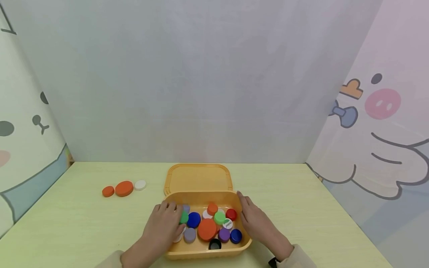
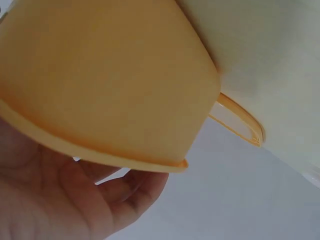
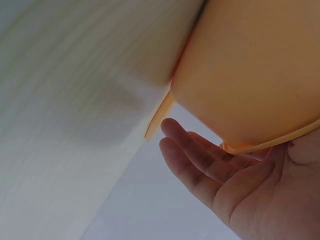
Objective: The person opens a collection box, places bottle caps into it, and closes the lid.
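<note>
A yellow-orange plastic box (image 1: 207,255) full of coloured bottle caps stands at the table's front. My left hand (image 1: 163,225) reaches over its left rim, fingers bent, beside a green cap (image 1: 184,217); I cannot tell whether it grips that cap. In the left wrist view, the box wall (image 2: 115,80) hides part of the left fingers. My right hand (image 1: 257,222) rests along the right rim, its fingers extended and loosely bent in the right wrist view. Between the hands lie a large orange-red cap (image 1: 207,229), a blue cap (image 1: 193,220) and a purple cap (image 1: 224,234).
The box's flat lid (image 1: 199,176) lies behind it. On the table to the left are a small orange-red cap (image 1: 108,191), a larger one (image 1: 124,188) and a white cap (image 1: 140,185) in a row. A grey curtain (image 1: 201,82) hangs behind the table.
</note>
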Demonstrator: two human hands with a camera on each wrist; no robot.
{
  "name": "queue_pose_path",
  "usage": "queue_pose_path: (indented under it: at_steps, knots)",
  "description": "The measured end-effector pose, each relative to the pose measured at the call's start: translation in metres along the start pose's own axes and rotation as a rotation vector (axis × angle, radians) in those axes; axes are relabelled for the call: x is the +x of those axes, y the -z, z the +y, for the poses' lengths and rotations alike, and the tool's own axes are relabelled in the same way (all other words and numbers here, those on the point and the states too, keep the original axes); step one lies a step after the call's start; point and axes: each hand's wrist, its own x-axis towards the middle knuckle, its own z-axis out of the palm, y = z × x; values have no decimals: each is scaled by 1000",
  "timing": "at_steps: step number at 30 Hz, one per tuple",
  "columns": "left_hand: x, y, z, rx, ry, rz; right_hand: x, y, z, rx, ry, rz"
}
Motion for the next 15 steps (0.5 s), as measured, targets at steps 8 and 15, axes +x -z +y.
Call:
queue_pose_path:
  at_steps: [8,15]
  knots:
    - [0,-5,1,38,-37,10,1,1,-1,6,-2,-5]
    - [0,-7,1,75,-55,12,0,0,-1,6,-14,-11]
